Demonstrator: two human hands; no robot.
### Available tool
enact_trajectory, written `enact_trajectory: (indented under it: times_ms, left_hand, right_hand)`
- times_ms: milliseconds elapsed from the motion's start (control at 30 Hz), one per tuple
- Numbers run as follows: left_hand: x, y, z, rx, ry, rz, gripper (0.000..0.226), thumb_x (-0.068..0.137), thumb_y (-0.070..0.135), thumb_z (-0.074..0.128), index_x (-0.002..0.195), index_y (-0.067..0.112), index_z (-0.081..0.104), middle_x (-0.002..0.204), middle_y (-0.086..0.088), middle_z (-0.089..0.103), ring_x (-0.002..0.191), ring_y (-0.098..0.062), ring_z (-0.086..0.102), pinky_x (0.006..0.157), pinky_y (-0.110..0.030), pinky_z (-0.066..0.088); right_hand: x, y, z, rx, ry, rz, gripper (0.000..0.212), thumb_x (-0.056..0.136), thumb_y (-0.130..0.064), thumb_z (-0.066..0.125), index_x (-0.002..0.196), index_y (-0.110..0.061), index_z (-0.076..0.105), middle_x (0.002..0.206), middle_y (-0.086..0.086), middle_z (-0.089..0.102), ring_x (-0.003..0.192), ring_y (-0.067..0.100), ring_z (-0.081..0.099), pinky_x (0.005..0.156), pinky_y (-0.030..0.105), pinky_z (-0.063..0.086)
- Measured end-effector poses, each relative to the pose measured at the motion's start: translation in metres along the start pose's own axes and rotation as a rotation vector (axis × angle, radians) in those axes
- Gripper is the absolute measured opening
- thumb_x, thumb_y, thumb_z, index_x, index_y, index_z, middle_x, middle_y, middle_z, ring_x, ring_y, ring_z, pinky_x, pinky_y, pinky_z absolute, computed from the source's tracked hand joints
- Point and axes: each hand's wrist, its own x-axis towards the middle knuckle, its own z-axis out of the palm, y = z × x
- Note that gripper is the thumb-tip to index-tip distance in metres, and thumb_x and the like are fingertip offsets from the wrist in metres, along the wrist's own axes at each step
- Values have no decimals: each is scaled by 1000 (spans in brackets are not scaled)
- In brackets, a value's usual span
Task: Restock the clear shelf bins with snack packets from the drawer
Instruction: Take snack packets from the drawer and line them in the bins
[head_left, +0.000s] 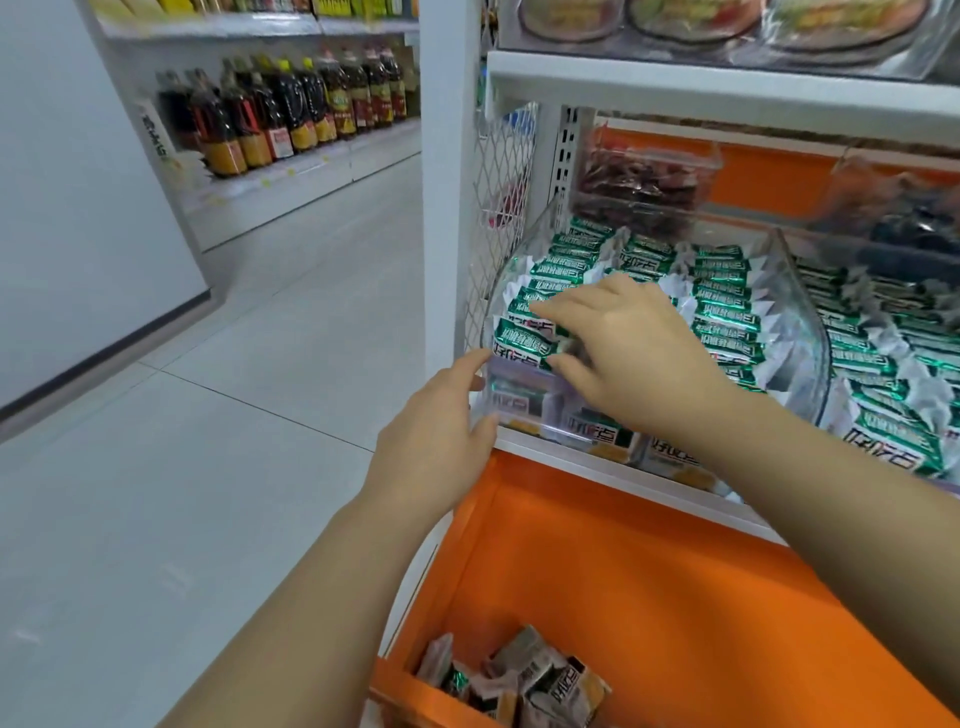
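Plainly the next move turns on the front-left corner of the clear bin (802, 317), where both hands meet. The right hand (623, 353) reaches in over the rim, its thumb and forefinger pinching a green-and-white packet (522, 338) that lies at 9 o'clock from the palm. The packet's long axis runs left to right, parallel to the rows already stacked behind it. The left hand (436, 431), at 7 o'clock from the right, holds nothing; its fairly straight fingers press the bin's outer corner, apparently to steady it. It is the nearer hand to the open orange drawer (649, 561) at 6 o'clock, where a few loose packets (535, 680) lie in the near corner. Bold Chinese lettering marks each wrapper, possibly 好吃点, though it is too soft to be sure. Labels on the oil bottles (291, 114) at 10 o'clock cannot be read.
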Motion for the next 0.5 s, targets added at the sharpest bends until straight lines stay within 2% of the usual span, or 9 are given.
enact_trajectory:
  times_ms: [67,133,200,267,433,500]
  left_hand:
    - [0,0,1,-6,1,-4,59,95,28,54,145,39,25,137,12,49,116,-12,55,93,-36,52]
    - [0,0,2,-7,4,1,58,95,27,54,145,38,26,136,12,50,114,-11,55,93,-36,51]
    - [0,0,3,-13,10,1,57,95,26,54,145,37,27,137,11,50,114,-12,56,94,-34,50]
    - [0,0,3,-11,16,-1,57,96,27,53,145,37,27,137,10,49,113,-11,56,93,-31,48]
    - [-1,0,4,-4,23,1,56,96,29,52,145,38,26,137,11,50,110,-9,57,90,-28,48]
    - [-1,1,4,1,32,-2,56,96,30,52,145,38,27,136,12,50,109,-9,58,89,-28,48]
  right_hand:
    - [-5,-9,4,-91,13,-49,49,93,-36,55,139,-23,47,144,6,47,130,33,42,107,51,29]
    - [-8,-17,11,-155,-141,-35,56,98,-46,38,150,-27,25,157,6,23,143,33,21,114,55,13]
    - [-3,-16,19,-178,-270,23,64,98,-56,24,152,-30,4,161,2,5,147,29,4,117,53,2]
    - [8,-13,20,-166,-307,47,69,95,-63,20,152,-32,-1,161,-1,0,148,28,1,118,53,2]
    - [8,-17,20,-182,-322,18,74,91,-68,18,152,-29,-1,161,0,4,145,28,12,117,49,10]
    - [3,-19,20,-188,-318,1,79,88,-73,8,152,-28,-2,161,1,5,145,28,13,117,48,10]
